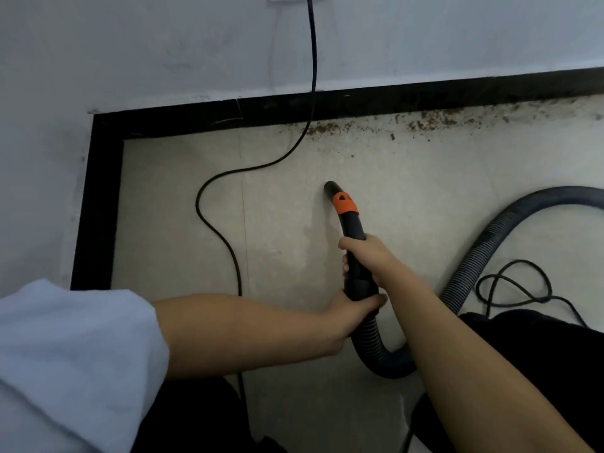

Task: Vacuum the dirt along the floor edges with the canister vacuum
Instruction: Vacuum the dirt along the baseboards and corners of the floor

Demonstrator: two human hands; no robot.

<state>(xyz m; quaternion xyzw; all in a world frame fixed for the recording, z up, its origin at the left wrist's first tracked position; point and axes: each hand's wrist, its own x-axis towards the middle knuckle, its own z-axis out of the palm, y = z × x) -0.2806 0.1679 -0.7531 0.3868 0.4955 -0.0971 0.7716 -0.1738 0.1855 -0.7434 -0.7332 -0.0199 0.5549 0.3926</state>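
Both hands grip the smooth black vacuum handle tube (354, 253) near frame center: the right hand (366, 253) curls round it higher up, and the left hand (354, 305) wraps the collar where the ribbed grey hose (470, 266) begins. An orange band (344, 204) rings the curved tube just behind its open tip (329, 186), which hovers over pale speckled floor tile (183, 223), apart from the wall. The hose loops low, then arcs off the right edge. Brown crumbly dirt (425, 124) lies along the glossy black baseboard (228, 117) at upper right. A thin black power cord (225, 173) snakes down the white wall (163, 44) and across open floor at left.
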